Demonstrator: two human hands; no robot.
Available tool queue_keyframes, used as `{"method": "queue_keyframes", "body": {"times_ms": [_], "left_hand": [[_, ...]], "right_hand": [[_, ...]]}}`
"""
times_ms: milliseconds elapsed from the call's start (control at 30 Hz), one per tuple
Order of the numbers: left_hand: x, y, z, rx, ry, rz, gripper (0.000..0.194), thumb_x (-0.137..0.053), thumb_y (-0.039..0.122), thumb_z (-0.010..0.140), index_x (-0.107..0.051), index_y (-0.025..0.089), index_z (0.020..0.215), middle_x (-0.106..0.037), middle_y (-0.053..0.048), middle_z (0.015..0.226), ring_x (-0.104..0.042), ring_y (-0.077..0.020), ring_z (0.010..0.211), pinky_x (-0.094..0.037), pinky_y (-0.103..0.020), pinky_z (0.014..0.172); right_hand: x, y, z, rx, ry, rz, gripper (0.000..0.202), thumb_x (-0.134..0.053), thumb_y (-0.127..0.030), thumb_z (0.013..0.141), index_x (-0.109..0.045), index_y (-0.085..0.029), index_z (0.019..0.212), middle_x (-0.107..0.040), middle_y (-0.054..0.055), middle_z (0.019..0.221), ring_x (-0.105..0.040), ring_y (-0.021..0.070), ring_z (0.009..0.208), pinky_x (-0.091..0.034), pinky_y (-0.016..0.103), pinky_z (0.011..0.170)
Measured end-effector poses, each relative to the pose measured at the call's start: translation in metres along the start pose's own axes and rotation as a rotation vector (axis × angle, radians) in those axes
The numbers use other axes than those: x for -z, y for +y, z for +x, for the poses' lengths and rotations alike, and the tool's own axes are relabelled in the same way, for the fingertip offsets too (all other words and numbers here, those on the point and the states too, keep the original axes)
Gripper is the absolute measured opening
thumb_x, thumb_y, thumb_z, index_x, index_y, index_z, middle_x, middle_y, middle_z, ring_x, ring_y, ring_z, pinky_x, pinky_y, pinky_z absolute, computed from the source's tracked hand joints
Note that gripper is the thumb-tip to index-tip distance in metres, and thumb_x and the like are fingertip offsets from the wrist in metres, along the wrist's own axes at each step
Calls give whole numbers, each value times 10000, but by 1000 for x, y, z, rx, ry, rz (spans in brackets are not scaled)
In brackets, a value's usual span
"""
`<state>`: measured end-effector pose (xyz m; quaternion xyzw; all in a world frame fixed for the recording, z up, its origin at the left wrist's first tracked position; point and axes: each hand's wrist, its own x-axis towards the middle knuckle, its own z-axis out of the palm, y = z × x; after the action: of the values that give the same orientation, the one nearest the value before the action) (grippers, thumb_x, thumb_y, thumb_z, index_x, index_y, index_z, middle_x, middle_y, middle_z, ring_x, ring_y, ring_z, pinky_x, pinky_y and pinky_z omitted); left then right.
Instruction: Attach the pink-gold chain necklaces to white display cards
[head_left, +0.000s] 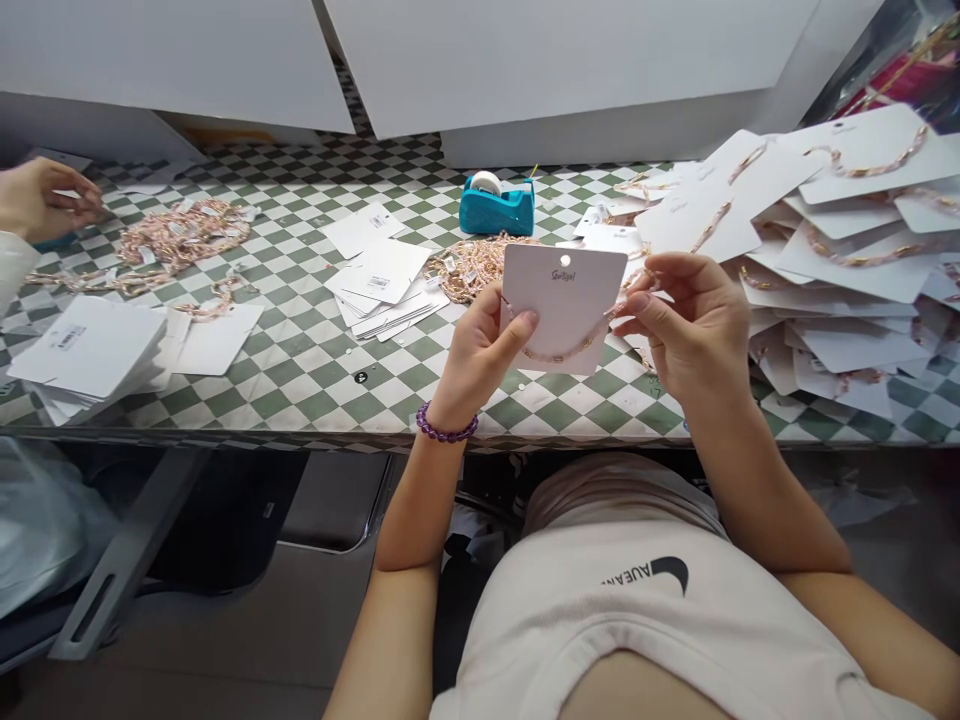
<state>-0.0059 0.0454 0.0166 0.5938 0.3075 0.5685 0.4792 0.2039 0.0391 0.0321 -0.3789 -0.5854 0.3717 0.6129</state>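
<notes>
A white card (570, 300) with a small printed name and a punched hole is held upright above the table, facing me. My left hand (484, 350) grips its left edge, thumb on the front. A pink and gold beaded strand (562, 357) curves across the card's lower part. Beside the card's right edge, my right hand (686, 320) pinches the strand's end between thumb and fingers. A pile of beaded strands (465, 268) lies behind the card, partly hidden by it. Left of that pile is a stack of white cards (386, 280).
A teal tape dispenser (496, 207) stands behind the bead pile. At the right rises a large heap of cards with strands (847, 250). Another person's hand (56, 200) is at the far left, near more strands (184, 235) and cards (86, 345) on the checkered table (300, 385).
</notes>
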Motion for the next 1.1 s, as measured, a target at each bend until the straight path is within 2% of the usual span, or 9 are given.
{"method": "queue_keyframes", "body": {"times_ms": [233,433,567,833,967,1100], "left_hand": [[0,-3,1,-15,-42,-49,329,-720,411,842,-622,243,1107,-658,-53,1078,-633,-190,1005,-553,-302,836],[0,-3,2,-25,-51,-21,337,-715,417,844,-609,247,1114,-646,-57,1077,-632,-197,1008,-560,-312,833],[-1,-4,1,-29,-53,-22,337,-715,428,840,-601,249,1102,-643,-53,1057,-636,-201,994,-562,-323,822],[-4,-2,2,-64,-70,-12,318,-714,417,847,-568,249,1074,-653,-38,1047,-648,-189,988,-567,-329,831],[-5,-1,1,-77,-57,24,335,-707,458,844,-555,245,1053,-666,-39,1010,-658,-188,955,-579,-322,794],[-6,-2,1,-98,-65,47,311,-688,462,860,-545,240,1025,-666,-36,975,-665,-186,937,-583,-309,760]], "right_hand": [[4,8,3,-63,-45,60,381,-786,-376,763,-614,-285,1091,-610,-23,889,-653,112,759,-645,292,699],[7,18,4,-61,-100,18,354,-714,-415,828,-589,-325,1147,-614,-5,974,-661,116,827,-642,304,736],[5,23,2,-51,-85,18,321,-684,-427,853,-584,-329,1142,-614,-1,987,-666,119,867,-636,288,742],[-4,35,-4,-25,-7,54,377,-640,-431,895,-505,-327,1232,-624,10,1039,-667,125,915,-621,286,790],[-7,38,-7,-8,-27,-20,417,-564,-492,934,-440,-336,1300,-628,30,1098,-676,134,966,-616,289,800],[-9,37,-8,-36,-22,-2,409,-556,-520,930,-447,-334,1278,-644,20,1109,-681,142,995,-608,299,816]]}}
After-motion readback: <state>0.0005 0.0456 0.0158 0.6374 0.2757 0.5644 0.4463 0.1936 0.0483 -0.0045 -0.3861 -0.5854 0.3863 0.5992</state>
